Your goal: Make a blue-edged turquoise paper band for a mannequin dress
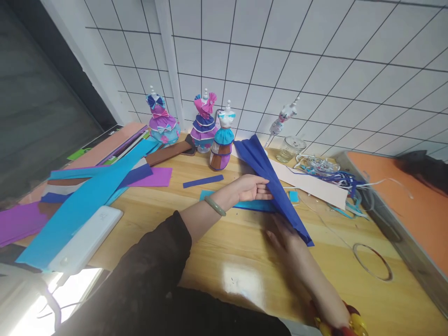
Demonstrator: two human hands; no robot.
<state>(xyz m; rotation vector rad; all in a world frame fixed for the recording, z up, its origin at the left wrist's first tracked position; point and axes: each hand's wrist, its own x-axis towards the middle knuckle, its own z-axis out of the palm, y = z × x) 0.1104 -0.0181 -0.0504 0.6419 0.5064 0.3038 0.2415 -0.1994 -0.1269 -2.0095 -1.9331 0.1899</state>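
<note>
A long, creased dark-blue strip (268,172), which looks like crepe paper or cloth, slants across the middle of the table. My left hand (250,187), wearing a green bangle, has its fingers curled at the strip's left edge, the thumb on top. Below it, my right hand (287,235) is blurred, thumb apart from the fingers, which pass partly under the strip's lower end. A bright blue strip (252,205) lies flat on the table beneath my left wrist and hand. A short dark-blue strip (203,181) lies just beyond my left forearm.
Several small dress forms, including one in a turquoise and brown dress (223,140), stand by the tiled wall. A glass cup (291,149) and tangled scraps (318,168) are at right, near a metal ring (373,262). A white power bank (87,238) sits left by coloured strips.
</note>
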